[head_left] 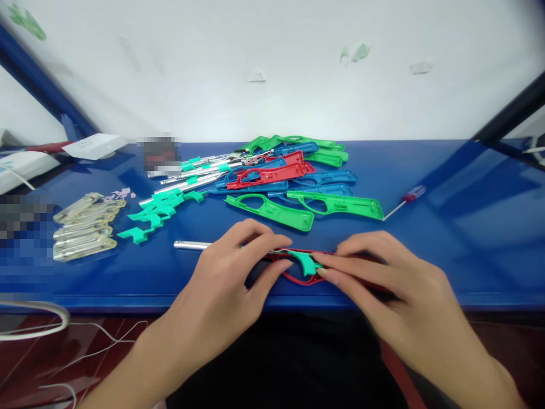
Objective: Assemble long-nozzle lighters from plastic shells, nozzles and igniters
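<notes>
The right fingers (353,264) are drawn close together, thumb and index tip pinching the right end of a teal trigger (305,263). The rest of the trigger extends to the left of those tips, lying over the opening of a red shell (300,280). The left fingers (264,247) are slightly parted around the shell's left part, index tip at its far edge and thumb tip at its near side; the shell runs between the two hands, and its right end passes beneath the right fingers. Left of the left knuckles, the end of a silver tube (191,245) sticks out; the hand hides whether it joins the shell.

Just beyond the fingertips, two green shells (293,216) lie side by side on the blue counter (447,250). Behind those is a heap of blue shells (340,178), more red shells (276,174) and further green ones. Ahead and to the left of the left fingers are loose teal triggers (151,219), with silver tubes (196,183) behind them. Farther left lie clear containers (87,244), with small lilac pieces (119,194) behind. Beyond the right fingers, a screwdriver (409,197) points toward the right-hand green shell.
</notes>
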A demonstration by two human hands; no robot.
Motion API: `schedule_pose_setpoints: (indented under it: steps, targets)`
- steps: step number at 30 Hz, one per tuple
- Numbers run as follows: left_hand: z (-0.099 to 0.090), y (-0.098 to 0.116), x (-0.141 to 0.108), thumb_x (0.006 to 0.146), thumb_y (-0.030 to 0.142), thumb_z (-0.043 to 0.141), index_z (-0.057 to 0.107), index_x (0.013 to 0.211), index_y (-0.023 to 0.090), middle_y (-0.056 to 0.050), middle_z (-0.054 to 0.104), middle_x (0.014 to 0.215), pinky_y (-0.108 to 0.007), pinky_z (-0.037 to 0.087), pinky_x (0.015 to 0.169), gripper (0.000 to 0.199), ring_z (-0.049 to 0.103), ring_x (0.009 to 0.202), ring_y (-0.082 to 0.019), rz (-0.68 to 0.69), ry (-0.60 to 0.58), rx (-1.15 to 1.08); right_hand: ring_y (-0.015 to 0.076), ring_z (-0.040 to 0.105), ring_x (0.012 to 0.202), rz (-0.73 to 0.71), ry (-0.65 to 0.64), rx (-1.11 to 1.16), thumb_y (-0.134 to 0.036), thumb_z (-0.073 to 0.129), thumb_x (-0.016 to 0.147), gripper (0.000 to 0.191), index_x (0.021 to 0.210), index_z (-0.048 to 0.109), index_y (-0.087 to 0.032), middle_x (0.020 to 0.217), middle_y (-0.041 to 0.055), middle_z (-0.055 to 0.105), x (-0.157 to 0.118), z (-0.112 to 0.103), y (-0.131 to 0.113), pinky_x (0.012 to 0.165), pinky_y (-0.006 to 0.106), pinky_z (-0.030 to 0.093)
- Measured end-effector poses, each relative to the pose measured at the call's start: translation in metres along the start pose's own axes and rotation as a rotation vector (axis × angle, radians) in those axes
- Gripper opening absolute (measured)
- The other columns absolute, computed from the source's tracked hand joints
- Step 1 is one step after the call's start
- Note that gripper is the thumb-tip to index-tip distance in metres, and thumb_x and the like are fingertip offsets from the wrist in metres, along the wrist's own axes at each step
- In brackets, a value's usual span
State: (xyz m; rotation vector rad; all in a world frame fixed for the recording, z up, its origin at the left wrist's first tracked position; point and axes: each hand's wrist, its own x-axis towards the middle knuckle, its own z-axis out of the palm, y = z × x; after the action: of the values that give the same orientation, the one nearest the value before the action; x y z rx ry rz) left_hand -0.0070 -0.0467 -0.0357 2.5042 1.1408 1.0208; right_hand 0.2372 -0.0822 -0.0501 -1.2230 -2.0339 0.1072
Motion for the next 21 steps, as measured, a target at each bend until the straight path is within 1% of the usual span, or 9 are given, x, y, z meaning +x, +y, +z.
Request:
schedule_pose_setpoints:
  steps: [8, 13, 17, 21]
  targets:
    - [-0.0003, -0.0025, -0.0006, 0.106, 0.014, 0.065, 0.069, 0.128, 0.026, 0.002, 0.065, 0.115, -0.017, 0.053, 0.094, 0.026, 0.066, 0.102, -0.008, 0.017, -0.077, -0.066, 0.0091, 0.065, 0.096, 0.03, -0.044, 0.022, -0.028, 0.067, 0.106, 0.017, 0.117, 0.077, -0.037, 0.107, -0.0062, 0.068, 0.0002, -0.001, 0.001, 0.086, 0.021, 0.05]
    - [-0.0002, -0.0021, 0.0012, 0.107, 0.011, 0.061, 0.068, 0.131, 0.026, 0.002, 0.065, 0.117, -0.018, 0.052, 0.097, 0.028, 0.065, 0.106, -0.008, 0.025, -0.102, -0.107, 0.0082, 0.065, 0.097, 0.023, -0.057, 0.014, -0.029, 0.066, 0.107, 0.017, 0.118, 0.076, -0.037, 0.108, -0.0067, 0.067, 0.0003, -0.0016, 0.0015, 0.088, 0.021, 0.049]
    - [-0.0012, -0.0021, 0.0037, 0.107, 0.008, 0.06, 0.067, 0.133, 0.026, 0.002, 0.066, 0.123, -0.016, 0.051, 0.101, 0.032, 0.065, 0.112, -0.007, 0.033, -0.123, -0.142, 0.0072, 0.065, 0.099, 0.036, -0.056, 0.012, -0.028, 0.066, 0.107, 0.019, 0.12, 0.075, -0.039, 0.11, -0.0075, 0.066, -0.0015, -0.0019, 0.0011, 0.09, 0.02, 0.049]
    - [-0.0038, -0.0014, 0.0062, 0.106, 0.004, 0.059, 0.067, 0.133, 0.028, 0.002, 0.065, 0.128, -0.014, 0.049, 0.106, 0.036, 0.065, 0.117, -0.006, 0.036, -0.138, -0.19, 0.0076, 0.065, 0.099, 0.035, -0.056, 0.016, -0.028, 0.066, 0.107, 0.018, 0.119, 0.075, -0.039, 0.11, -0.008, 0.067, -0.0015, -0.0012, 0.0011, 0.09, 0.02, 0.049]
